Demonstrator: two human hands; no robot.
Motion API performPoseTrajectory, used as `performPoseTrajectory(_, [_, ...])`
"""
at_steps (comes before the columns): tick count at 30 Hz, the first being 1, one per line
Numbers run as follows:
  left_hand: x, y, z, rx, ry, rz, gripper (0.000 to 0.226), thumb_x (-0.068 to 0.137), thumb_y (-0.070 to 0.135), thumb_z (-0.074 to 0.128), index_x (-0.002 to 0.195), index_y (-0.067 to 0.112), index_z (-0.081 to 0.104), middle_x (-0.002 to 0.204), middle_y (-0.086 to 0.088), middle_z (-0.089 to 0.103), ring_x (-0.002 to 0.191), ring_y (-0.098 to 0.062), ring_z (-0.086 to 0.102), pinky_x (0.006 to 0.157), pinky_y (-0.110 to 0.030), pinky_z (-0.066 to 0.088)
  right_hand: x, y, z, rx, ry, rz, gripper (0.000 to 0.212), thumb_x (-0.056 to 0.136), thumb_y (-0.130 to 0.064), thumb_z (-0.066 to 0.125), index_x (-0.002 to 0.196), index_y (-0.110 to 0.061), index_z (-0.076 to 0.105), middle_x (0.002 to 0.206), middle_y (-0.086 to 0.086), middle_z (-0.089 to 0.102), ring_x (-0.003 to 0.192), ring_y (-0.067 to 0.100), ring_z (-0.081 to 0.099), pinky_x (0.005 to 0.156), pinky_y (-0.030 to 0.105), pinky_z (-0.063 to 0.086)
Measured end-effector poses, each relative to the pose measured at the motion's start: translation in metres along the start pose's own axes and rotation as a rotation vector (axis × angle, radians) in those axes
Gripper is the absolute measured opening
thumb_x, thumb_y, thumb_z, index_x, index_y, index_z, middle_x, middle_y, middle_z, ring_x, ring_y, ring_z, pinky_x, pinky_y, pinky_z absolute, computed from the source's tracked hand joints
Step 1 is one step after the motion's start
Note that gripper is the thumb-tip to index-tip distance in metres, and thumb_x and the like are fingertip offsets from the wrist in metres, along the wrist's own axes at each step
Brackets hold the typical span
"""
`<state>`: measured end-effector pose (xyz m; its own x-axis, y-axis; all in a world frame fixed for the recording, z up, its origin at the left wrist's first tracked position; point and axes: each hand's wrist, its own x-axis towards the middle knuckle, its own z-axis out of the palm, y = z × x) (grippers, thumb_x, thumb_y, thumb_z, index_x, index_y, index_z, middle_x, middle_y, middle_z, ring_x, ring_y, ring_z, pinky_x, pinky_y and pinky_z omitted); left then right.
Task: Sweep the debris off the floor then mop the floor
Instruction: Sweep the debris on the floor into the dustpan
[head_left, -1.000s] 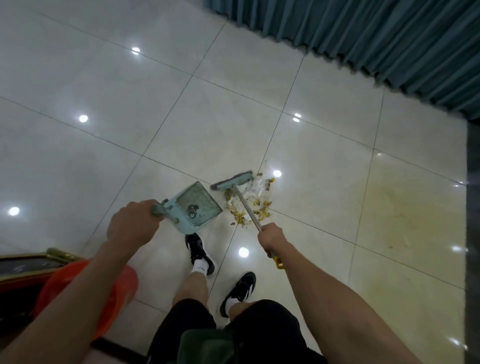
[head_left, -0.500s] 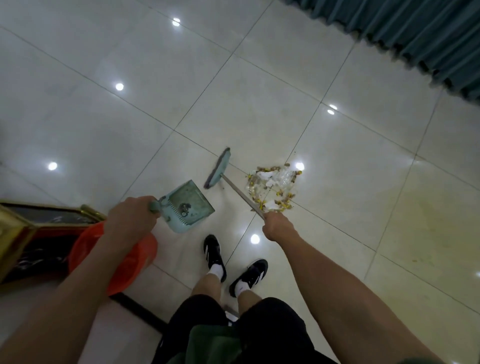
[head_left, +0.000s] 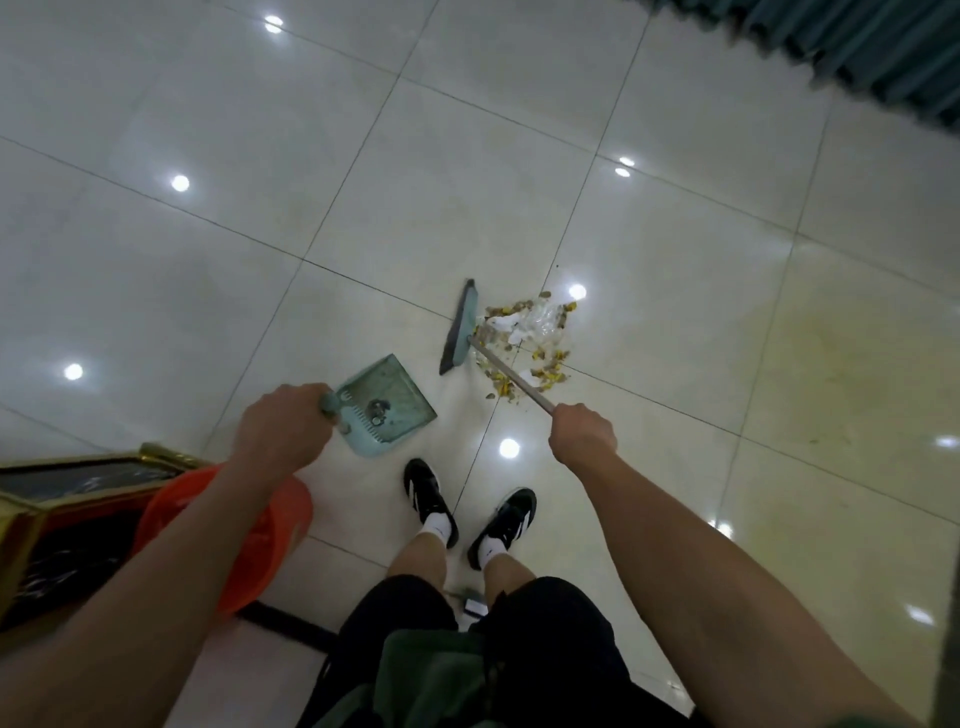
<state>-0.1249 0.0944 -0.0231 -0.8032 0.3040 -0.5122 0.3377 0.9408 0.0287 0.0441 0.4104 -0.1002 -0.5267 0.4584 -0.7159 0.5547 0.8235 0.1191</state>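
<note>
Glossy pale tiled floor (head_left: 467, 156), ceiling-light glare spots all over. Teal curtain (head_left: 883, 57) far beyond the debris pile, top right corner. Orange bucket (head_left: 260, 535) well left of and nearer than the pile, partly hidden behind the left forearm, beside a gold-framed dark cabinet (head_left: 67, 499). Black shoes (head_left: 462, 514) with white socks planted just short of the pile, toes toward it. Teal dustpan (head_left: 382, 402) left of the pile, apart from it, tilted, a small dark clump inside; handle wrapped fully by the left hand (head_left: 283, 423), grip closed tight around it. Broom (head_left: 460, 330) head standing on the floor against the pile's left edge, bristles touching the scraps; thin handle running back across the pile into the right hand (head_left: 584, 434), grip closed in a fist around the shaft. Debris pile (head_left: 527, 345) itself: yellow-brown scraps, white bits and clear plastic wrap, lying across a tile joint, just ahead of the right hand.
</note>
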Motion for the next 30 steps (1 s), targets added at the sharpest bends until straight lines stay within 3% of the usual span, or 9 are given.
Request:
performPoseTrajectory(7, [0.016, 0.047, 0.001, 0.045, -0.006, 0.081, 0.016, 0.090, 0.025, 0.059, 0.103, 0.028, 0.069, 0.088, -0.005, 0.068, 0.078, -0.029, 0.065, 0.070, -0.035, 0.054, -0.012, 0.051, 0.017, 0.061, 0.010, 0.026, 0.035, 0.091, -0.009, 0.049, 0.124, -0.015, 0.059, 0.103, 0.006, 0.064, 0.091, 0.026, 0.065, 0.065, 0.033, 0.045])
performPoseTrajectory(13, [0.017, 0.078, 0.006, 0.075, 0.002, 0.135, 0.013, 0.093, 0.029, 0.058, 0.100, 0.028, 0.068, 0.082, -0.003, 0.066, 0.072, -0.027, 0.064, 0.063, -0.032, 0.049, -0.035, 0.105, 0.049, 0.208, 0.103, 0.090, 0.041, 0.090, -0.015, 0.049, 0.131, -0.018, 0.045, 0.098, 0.009, 0.063, 0.083, 0.030, 0.063, 0.063, 0.033, 0.044])
performPoseTrajectory(16, [0.019, 0.089, 0.009, 0.094, 0.024, 0.141, 0.013, 0.094, 0.032, 0.056, 0.097, 0.028, 0.068, 0.074, 0.000, 0.061, 0.065, -0.023, 0.060, 0.058, -0.029, 0.043, -0.044, 0.116, 0.067, 0.554, -0.025, 0.236, 0.042, 0.095, -0.022, 0.050, 0.135, -0.011, 0.043, 0.104, 0.011, 0.060, 0.086, 0.029, 0.062, 0.059, 0.031, 0.049])
performPoseTrajectory(18, [0.020, 0.093, 0.008, 0.097, 0.034, 0.142, 0.015, 0.095, 0.033, 0.054, 0.095, 0.028, 0.068, 0.071, 0.002, 0.058, 0.063, -0.022, 0.059, 0.057, -0.028, 0.042, -0.043, 0.114, 0.068, 0.855, -0.160, 0.219, 0.037, 0.094, -0.019, 0.055, 0.128, -0.005, 0.052, 0.097, 0.007, 0.057, 0.080, 0.025, 0.059, 0.046, 0.029, 0.053])
performPoseTrajectory(20, [0.021, 0.097, 0.007, 0.075, 0.043, 0.144, 0.016, 0.095, 0.033, 0.054, 0.094, 0.027, 0.068, 0.072, 0.000, 0.060, 0.065, -0.025, 0.061, 0.059, -0.029, 0.044, -0.038, 0.108, 0.063, 0.949, -0.157, 0.184, 0.032, 0.091, -0.012, 0.057, 0.122, -0.003, 0.057, 0.091, 0.006, 0.055, 0.074, 0.023, 0.057, 0.042, 0.029, 0.054])
performPoseTrajectory(25, [0.019, 0.102, 0.007, 0.024, 0.057, 0.131, 0.012, 0.093, 0.030, 0.055, 0.091, 0.027, 0.067, 0.073, -0.001, 0.063, 0.066, -0.026, 0.062, 0.060, -0.030, 0.047, -0.028, 0.089, 0.062, 0.946, -0.115, 0.218, 0.026, 0.093, -0.004, 0.051, 0.118, 0.000, 0.057, 0.102, 0.014, 0.058, 0.067, 0.025, 0.060, 0.053, 0.041, 0.060])
performPoseTrajectory(28, [0.019, 0.105, 0.009, 0.011, 0.043, 0.137, 0.012, 0.094, 0.027, 0.054, 0.093, 0.027, 0.066, 0.073, -0.002, 0.063, 0.065, -0.026, 0.063, 0.063, -0.034, 0.054, -0.018, 0.084, 0.059, 0.835, -0.047, 0.221, 0.025, 0.094, -0.006, 0.050, 0.118, 0.000, 0.058, 0.105, 0.015, 0.061, 0.068, 0.025, 0.059, 0.058, 0.034, 0.055])
performPoseTrajectory(30, [0.021, 0.108, 0.010, -0.002, 0.036, 0.140, 0.012, 0.095, 0.027, 0.054, 0.094, 0.025, 0.066, 0.074, -0.002, 0.063, 0.065, -0.025, 0.063, 0.064, -0.034, 0.056, -0.010, 0.084, 0.052, 0.774, -0.006, 0.223, 0.026, 0.095, -0.010, 0.051, 0.118, 0.000, 0.059, 0.110, 0.017, 0.064, 0.080, 0.028, 0.061, 0.065, 0.029, 0.048])
